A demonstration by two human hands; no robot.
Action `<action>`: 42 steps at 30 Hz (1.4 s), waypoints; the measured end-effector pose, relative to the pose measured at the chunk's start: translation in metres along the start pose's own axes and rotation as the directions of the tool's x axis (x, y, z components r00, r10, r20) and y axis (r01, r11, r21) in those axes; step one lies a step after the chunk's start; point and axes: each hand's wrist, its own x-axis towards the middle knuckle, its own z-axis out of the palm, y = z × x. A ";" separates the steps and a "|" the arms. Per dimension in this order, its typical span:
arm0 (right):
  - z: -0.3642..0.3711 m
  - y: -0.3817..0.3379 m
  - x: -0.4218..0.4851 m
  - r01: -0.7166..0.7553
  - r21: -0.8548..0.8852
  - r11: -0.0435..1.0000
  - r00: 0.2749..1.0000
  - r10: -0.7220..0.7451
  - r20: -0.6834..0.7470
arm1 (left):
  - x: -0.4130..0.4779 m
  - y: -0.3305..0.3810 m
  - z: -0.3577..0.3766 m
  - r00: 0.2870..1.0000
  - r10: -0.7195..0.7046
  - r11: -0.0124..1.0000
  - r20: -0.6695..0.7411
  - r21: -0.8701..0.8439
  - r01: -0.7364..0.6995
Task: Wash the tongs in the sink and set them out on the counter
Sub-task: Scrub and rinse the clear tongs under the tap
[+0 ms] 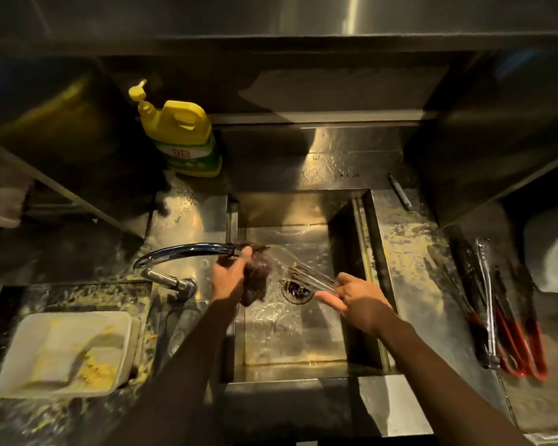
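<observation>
My right hand (351, 299) grips a pair of metal tongs (306, 275) by the handle end, tips pointing left into the water stream over the steel sink (303, 346). My left hand (231, 278) is closed on a dark scrubbing cloth (256, 278) just under the spout of the faucet (187, 252), beside the tong tips. Water splashes over the drain (297, 291). On the counter to the right lie several more tongs (509, 317), some with red handles, side by side.
A yellow dish soap bottle (182, 136) stands behind the sink on the left. A white tray (65, 352) with yellow food scraps sits on the left counter. A thin metal rod (400, 192) lies at the back right. The right counter (413, 259) is wet and speckled.
</observation>
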 end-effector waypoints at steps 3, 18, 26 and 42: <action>0.014 -0.004 -0.007 -0.036 0.278 0.960 0.982 0.086 -0.169 | -0.007 0.001 0.010 0.951 -0.262 0.837 0.165 -0.452 0.309; 0.001 -0.044 -0.003 0.052 0.256 0.965 0.998 -0.044 -0.039 | 0.002 0.008 0.024 0.999 0.022 1.000 0.048 0.001 -0.022; -0.019 -0.013 0.001 0.140 0.082 0.987 0.985 -0.147 0.089 | 0.015 0.004 0.010 0.939 0.017 0.981 0.345 0.178 -0.083; 0.018 0.004 -0.002 -0.127 0.287 0.949 0.975 0.173 -0.141 | 0.016 0.012 0.000 0.909 -0.042 0.968 0.415 -0.208 0.139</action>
